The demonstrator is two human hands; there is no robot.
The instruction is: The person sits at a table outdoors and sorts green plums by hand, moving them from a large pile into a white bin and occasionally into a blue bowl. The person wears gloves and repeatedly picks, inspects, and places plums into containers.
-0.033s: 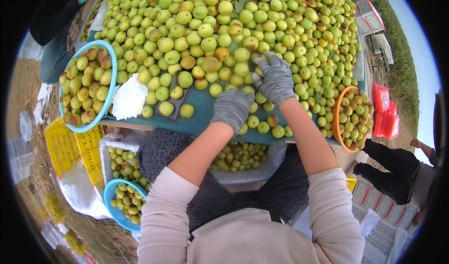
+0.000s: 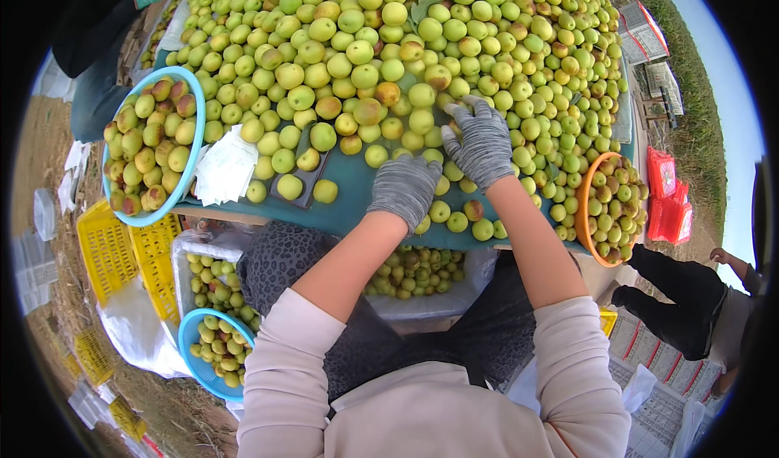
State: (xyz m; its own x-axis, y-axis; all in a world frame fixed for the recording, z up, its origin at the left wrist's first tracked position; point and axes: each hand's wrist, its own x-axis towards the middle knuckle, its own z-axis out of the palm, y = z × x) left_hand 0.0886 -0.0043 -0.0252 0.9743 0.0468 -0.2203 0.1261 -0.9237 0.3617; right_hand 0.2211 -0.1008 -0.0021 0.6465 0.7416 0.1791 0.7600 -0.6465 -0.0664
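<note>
A big heap of yellow-green jujubes, some blushed brown, covers the table's dark green cloth. Both my hands wear grey striped knit gloves and work at the heap's near edge. My left hand is palm down with its fingers curled under beside several jujubes; whatever is in them is hidden. Just right of it and a bit farther away, my right hand has its fingers stretched and spread, the tips touching jujubes. Loose jujubes lie between my wrists near the table edge.
A blue-rimmed basket of browner jujubes stands at left, an orange one at right. White papers and a small dark tray lie on the table. Below are a lined crate, a blue basin and yellow crates. Another person is at right.
</note>
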